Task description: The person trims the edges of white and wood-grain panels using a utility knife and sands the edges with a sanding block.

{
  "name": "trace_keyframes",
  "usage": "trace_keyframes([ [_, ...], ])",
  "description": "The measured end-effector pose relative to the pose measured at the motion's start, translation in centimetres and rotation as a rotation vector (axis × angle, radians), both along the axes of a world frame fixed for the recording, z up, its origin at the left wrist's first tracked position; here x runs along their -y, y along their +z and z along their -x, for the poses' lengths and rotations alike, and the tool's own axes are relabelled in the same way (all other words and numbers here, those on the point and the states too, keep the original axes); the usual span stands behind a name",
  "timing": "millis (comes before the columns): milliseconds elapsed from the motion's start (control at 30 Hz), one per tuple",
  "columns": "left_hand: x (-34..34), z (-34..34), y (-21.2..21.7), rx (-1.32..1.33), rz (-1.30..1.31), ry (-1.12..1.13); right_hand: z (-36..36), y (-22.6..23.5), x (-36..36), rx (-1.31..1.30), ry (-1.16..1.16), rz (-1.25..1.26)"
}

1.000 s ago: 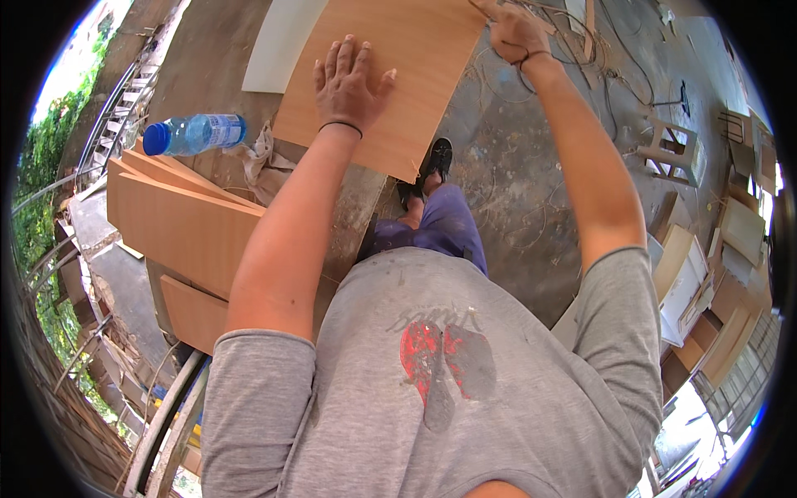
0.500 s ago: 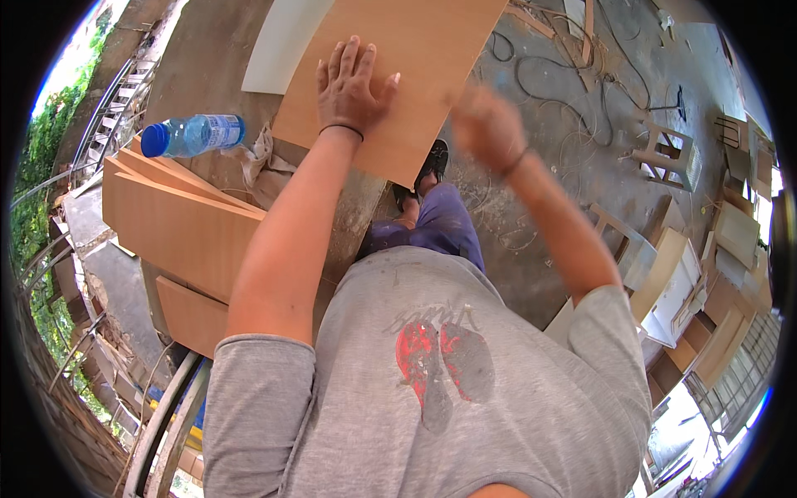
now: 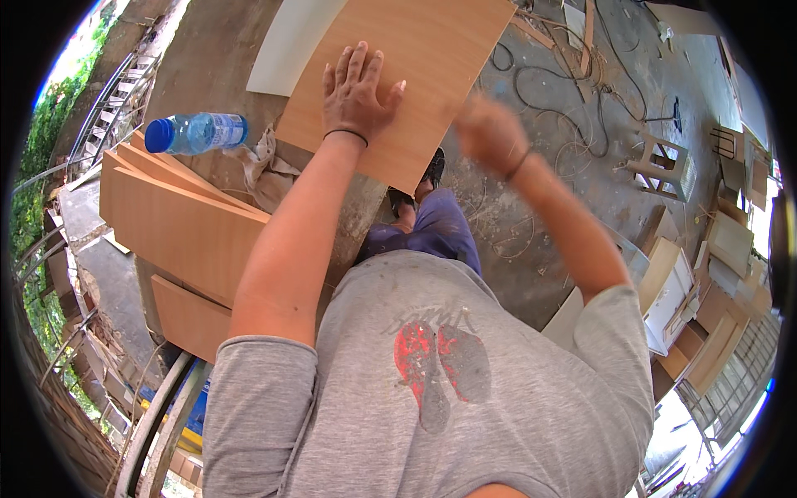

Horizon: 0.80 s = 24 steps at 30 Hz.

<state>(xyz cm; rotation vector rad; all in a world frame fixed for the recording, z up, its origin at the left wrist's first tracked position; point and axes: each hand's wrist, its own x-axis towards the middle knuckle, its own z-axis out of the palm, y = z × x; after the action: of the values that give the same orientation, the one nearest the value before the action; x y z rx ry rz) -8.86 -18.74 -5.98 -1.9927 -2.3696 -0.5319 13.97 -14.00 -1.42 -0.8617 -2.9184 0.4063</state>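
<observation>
A light wood-grain board (image 3: 432,75) lies in front of me, its near corner reaching out above my feet. Pressed flat on its left part is my left hand (image 3: 355,104), fingers stretched out and thumb apart. Beside the board's right edge, my right hand (image 3: 491,137) is curled closed and blurred by motion. What sits in its fingers, if anything, cannot be made out. Under the board's far left side shows a white panel (image 3: 290,46).
At my left stand several stacked wood-grain boards (image 3: 183,224), with a blue-capped plastic bottle (image 3: 199,133) and a crumpled rag (image 3: 266,170) near them. Cables (image 3: 544,100) and wood scraps litter the floor to the right. Farther right are a stool (image 3: 664,166) and piled cabinet panels (image 3: 664,282).
My left hand stays flat on the board. The right hand remains at the board's right edge, blurred in both frames. The whole view has shifted slightly.
</observation>
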Motion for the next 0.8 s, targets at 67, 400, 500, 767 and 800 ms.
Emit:
trace_keyframes([
  [67, -0.1, -0.3, 0.1, 0.006, 0.002, -0.016, -1.6, -0.4, -7.0, 0.012, -0.236, -0.110],
  [400, 0.0, 0.0, 0.1, 0.023, 0.014, -0.007, 0.7, 0.7, 6.4, 0.037, 0.285, 0.067],
  [500, 0.0, 0.0, 0.1, 0.007, -0.004, 0.008, 0.0, 0.1, -3.4, 0.029, -0.096, -0.196],
  [767, -0.1, 0.0, -0.4, 0.024, -0.031, 0.001, 0.2, -1.5, -1.4, -0.205, 0.089, 0.041],
  [800, 0.0, 0.0, -0.4, 0.024, -0.034, -0.001, 0.8, 0.3, 1.4, -0.184, 0.166, 0.027],
])
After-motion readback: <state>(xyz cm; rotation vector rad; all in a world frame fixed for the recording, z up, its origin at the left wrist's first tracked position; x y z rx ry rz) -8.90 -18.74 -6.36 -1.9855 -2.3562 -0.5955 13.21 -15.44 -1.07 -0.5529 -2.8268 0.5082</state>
